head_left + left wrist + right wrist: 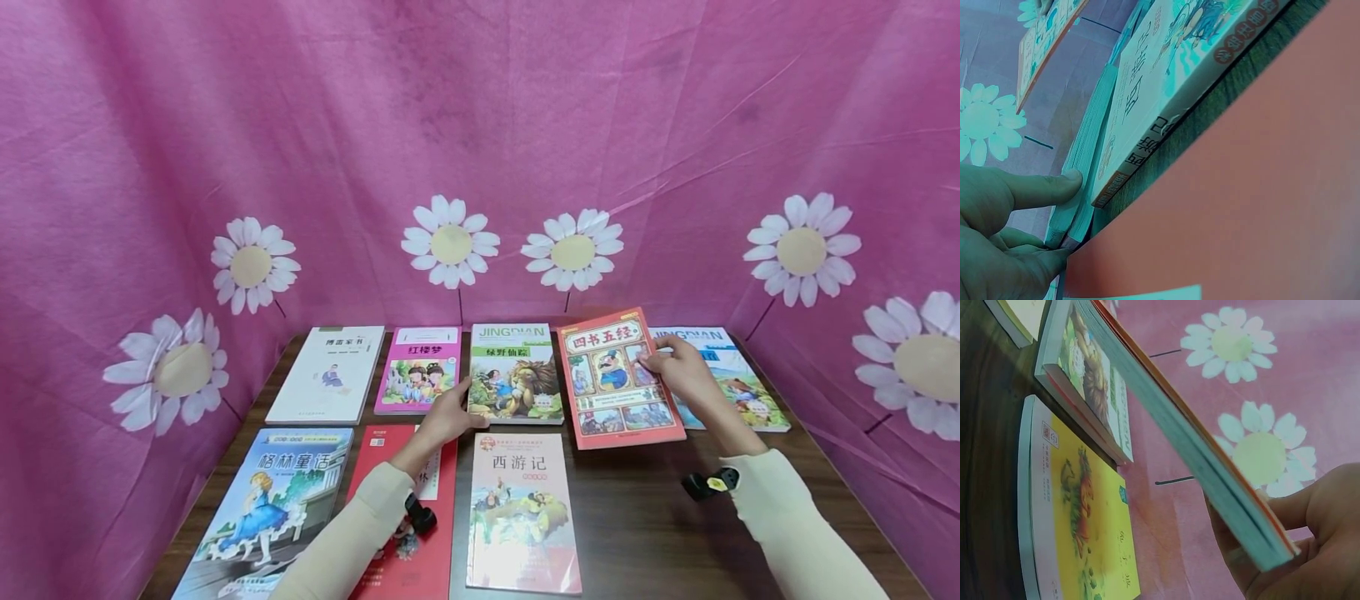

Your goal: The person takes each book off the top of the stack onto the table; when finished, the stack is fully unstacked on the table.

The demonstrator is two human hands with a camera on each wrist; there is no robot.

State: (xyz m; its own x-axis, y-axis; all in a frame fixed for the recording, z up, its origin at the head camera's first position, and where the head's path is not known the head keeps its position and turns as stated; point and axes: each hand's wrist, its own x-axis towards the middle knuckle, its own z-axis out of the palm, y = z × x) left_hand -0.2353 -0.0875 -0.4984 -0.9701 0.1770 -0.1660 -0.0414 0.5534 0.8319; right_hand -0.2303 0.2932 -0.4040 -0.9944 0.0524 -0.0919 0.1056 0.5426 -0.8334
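Observation:
My right hand (pixel 678 367) holds a red-bordered picture book (pixel 615 375) by its right edge, tilted and raised off the table. Seen edge-on in the right wrist view, this book (pixel 1191 434) sits between thumb and fingers. At the lower left corner of a book with a green title band and a lion (pixel 517 375), my left hand (pixel 450 412) pinches; its thumb (pixel 1047 190) lies across the page edges. Under the lion book another book's edge (pixel 1079 415) shows. A yellow-covered book (pixel 1085 512) lies beside it, hidden in the head view behind the raised book.
A white book (pixel 326 375) and pink book (pixel 420 367) lie at back left, a blue one (pixel 742 383) at back right. In front lie a blue fairy-tale book (pixel 262 508), a red book (pixel 375 500) and a pale pink book (pixel 521 517). A pink flowered curtain (pixel 480 125) hangs behind.

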